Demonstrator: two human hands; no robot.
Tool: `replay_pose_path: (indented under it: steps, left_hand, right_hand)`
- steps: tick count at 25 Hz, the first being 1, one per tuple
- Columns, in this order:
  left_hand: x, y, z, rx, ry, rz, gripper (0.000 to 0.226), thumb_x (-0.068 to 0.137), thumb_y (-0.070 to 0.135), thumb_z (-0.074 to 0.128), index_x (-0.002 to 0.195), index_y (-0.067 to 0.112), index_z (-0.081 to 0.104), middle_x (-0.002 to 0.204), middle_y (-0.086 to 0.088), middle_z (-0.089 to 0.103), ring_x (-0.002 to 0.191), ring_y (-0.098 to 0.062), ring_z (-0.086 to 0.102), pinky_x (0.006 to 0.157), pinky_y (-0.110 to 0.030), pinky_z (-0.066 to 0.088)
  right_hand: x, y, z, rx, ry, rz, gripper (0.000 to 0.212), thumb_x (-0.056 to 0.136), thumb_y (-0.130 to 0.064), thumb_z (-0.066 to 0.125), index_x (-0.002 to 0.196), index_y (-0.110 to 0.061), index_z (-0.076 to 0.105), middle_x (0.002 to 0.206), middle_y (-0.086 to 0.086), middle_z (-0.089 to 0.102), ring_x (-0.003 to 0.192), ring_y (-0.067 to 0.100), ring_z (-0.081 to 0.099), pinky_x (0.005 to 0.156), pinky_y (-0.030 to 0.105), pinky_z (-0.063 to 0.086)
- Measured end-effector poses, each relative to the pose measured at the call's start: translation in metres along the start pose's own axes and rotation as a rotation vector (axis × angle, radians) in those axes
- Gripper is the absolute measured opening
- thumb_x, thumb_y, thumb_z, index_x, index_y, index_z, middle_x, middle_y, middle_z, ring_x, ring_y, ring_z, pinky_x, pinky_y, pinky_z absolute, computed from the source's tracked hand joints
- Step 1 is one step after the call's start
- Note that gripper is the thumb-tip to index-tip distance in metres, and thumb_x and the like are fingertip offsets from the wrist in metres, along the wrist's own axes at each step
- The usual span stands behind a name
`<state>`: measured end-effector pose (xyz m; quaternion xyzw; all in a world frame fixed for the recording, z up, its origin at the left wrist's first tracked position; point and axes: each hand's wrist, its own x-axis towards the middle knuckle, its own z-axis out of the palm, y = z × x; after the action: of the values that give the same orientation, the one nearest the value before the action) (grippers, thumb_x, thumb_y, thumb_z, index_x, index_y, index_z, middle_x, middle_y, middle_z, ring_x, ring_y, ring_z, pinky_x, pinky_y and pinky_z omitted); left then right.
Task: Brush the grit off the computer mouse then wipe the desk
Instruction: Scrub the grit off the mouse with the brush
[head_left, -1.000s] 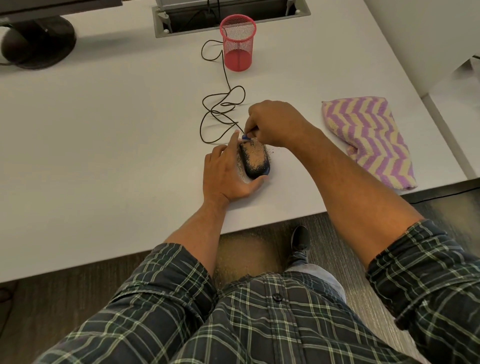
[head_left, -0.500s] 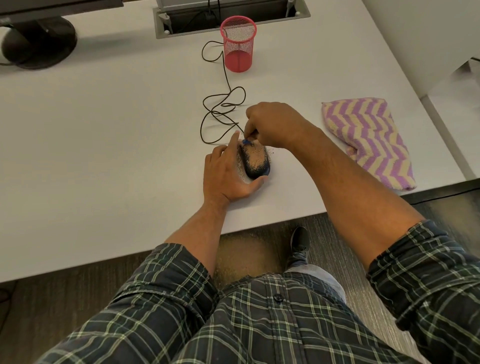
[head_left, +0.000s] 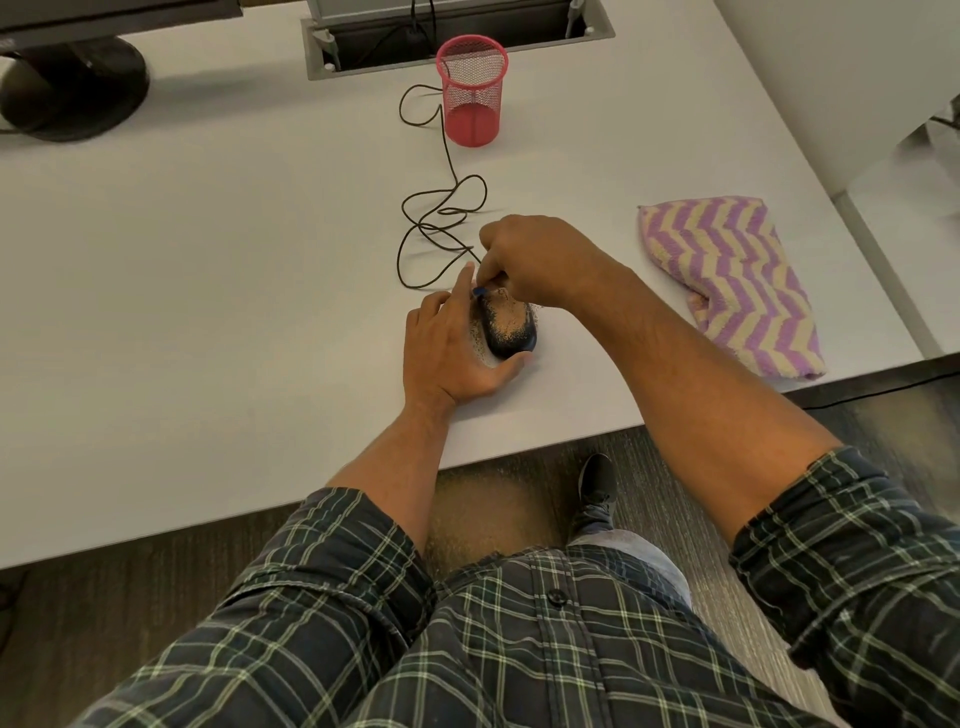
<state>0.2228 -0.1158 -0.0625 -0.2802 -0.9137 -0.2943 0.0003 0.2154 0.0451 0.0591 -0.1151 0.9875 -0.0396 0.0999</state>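
Observation:
A black computer mouse (head_left: 510, 329) dusted with tan grit lies on the white desk (head_left: 208, 291) near the front edge. My left hand (head_left: 451, 349) cups its left side and rear, thumb under its near end. My right hand (head_left: 535, 255) is closed at the mouse's far end, pinching a small blue-tipped brush (head_left: 478, 291) whose tip touches the mouse; most of the brush is hidden in the fingers. Grit speckles the desk around the mouse. A purple and cream zigzag cloth (head_left: 737, 275) lies folded to the right.
The mouse's dark cable (head_left: 441, 218) loops behind it and runs past a red mesh pen cup (head_left: 471, 91) into a grey cable tray (head_left: 457, 31). A black monitor base (head_left: 72, 88) stands at the far left. A white partition (head_left: 841, 78) borders the desk's right side.
Almost nothing has moved. My right hand has shifted very slightly at the mouse's far end; my left hand and the mouse stay put.

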Motion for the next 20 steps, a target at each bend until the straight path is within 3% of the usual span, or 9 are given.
replay_pose_path:
  steps: [6, 11, 15, 20]
  left_hand:
    - [0.000, 0.001, 0.000, 0.003, -0.010, 0.004, 0.122, 0.065, 0.076, 0.075, 0.160, 0.012, 0.031, 0.141, 0.000, 0.061, 0.124, -0.025, 0.052, 0.101, -0.043, 0.043]
    - [0.001, 0.001, 0.000, 0.022, -0.011, -0.001, 0.123, 0.064, 0.076, 0.076, 0.160, 0.013, 0.031, 0.140, 0.001, 0.062, 0.124, -0.025, 0.051, 0.100, -0.042, 0.042]
    - [0.000, 0.001, 0.001, 0.017, -0.001, 0.004, 0.122, 0.064, 0.075, 0.076, 0.159, 0.014, 0.031, 0.138, 0.002, 0.062, 0.123, -0.024, 0.051, 0.100, -0.041, 0.042]
    - [0.000, 0.000, 0.002, 0.012, 0.001, 0.002, 0.122, 0.064, 0.076, 0.075, 0.159, 0.013, 0.032, 0.137, 0.001, 0.063, 0.123, -0.024, 0.051, 0.100, -0.041, 0.042]
  right_hand:
    - [-0.002, 0.007, 0.003, -0.004, 0.071, 0.117, 0.023, 0.095, -0.027, 0.063, 0.114, -0.022, 0.075, 0.094, -0.002, 0.049, 0.094, 0.021, 0.056, 0.065, 0.030, 0.033]
    - [0.001, 0.009, 0.011, 0.096, 0.085, 0.276, 0.024, 0.096, -0.032, 0.060, 0.110, -0.020, 0.075, 0.104, 0.003, 0.067, 0.091, 0.023, 0.061, 0.066, 0.031, 0.037]
    - [0.005, 0.007, 0.014, 0.152, 0.030, 0.285, 0.023, 0.093, -0.033, 0.063, 0.108, -0.022, 0.076, 0.106, 0.004, 0.070, 0.092, 0.023, 0.062, 0.069, 0.031, 0.044]
    - [0.009, 0.009, 0.008, 0.157, -0.021, 0.241, 0.020, 0.090, -0.029, 0.067, 0.107, -0.023, 0.077, 0.103, 0.000, 0.070, 0.091, 0.020, 0.062, 0.066, 0.030, 0.039]
